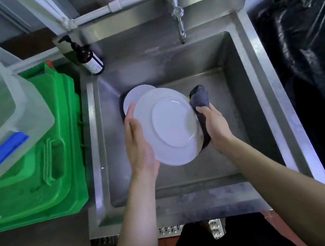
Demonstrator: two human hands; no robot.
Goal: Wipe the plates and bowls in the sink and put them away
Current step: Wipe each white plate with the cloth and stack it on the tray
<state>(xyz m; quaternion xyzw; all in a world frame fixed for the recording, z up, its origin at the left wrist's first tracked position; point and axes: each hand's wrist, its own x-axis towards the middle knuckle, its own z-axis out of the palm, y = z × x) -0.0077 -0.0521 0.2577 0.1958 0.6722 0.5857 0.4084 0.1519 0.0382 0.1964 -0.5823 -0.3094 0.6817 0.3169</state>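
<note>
Over a stainless steel sink [247, 90], the left hand [137, 140] holds a round white ceramic plate [168, 126] by its rim; the right hand [215, 123] grips a dark grey cloth [199, 99] against it.

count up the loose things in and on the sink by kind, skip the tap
white plates: 2, one held up by the left hand, one lower in the sink behind it
grey cloth: 1, gripped by the right hand
brown pump bottle: 1, on the rim
total: 4
</note>
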